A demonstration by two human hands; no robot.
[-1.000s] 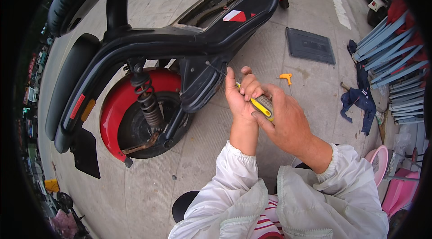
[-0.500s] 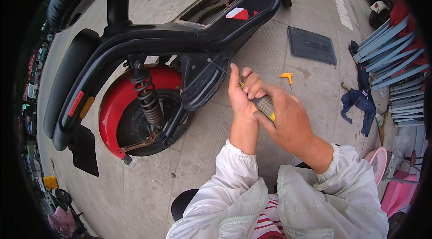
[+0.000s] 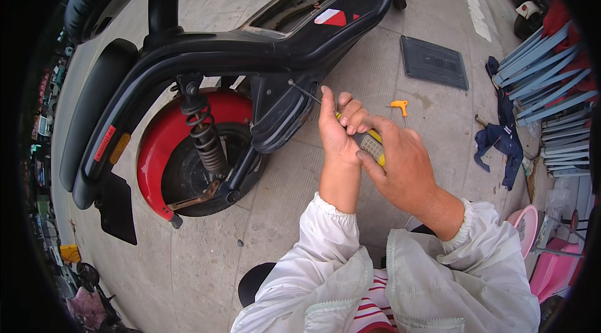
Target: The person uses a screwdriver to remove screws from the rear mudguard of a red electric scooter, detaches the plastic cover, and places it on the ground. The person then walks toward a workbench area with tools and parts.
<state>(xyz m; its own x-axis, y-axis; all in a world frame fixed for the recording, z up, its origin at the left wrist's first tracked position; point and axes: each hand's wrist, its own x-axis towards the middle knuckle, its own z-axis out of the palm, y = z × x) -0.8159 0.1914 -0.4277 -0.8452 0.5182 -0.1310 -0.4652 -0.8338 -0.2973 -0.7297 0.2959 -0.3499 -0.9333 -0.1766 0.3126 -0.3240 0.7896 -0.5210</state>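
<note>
In the head view, we see a screwdriver (image 3: 370, 144) with a grey-and-yellow handle held across the middle of the scene by both hands. The left grip (image 3: 339, 129) has its fingers curled around the front of the handle, palm turned up and thumb raised. The right grip (image 3: 405, 164) is wrapped over the rear of the handle from the right.

Compared with a second ago, the handle has rolled between the hands: its textured grey side now faces us, where a broad yellow strip showed earlier. We judge that the screwdriver is being twisted about its own length, with its thin shaft (image 3: 308, 92) still lined up on the same spot. It runs far and left to a small fastener (image 3: 290, 82) on the dark panel (image 3: 269, 114) of the black scooter (image 3: 216, 51). The tip is too small here for us to tell whether it is fully seated.

To the right, an orange-handled key (image 3: 399, 105) and, farther off, a flat black cover (image 3: 434, 62) lie on the concrete ground (image 3: 213, 270), unchanged.
</note>
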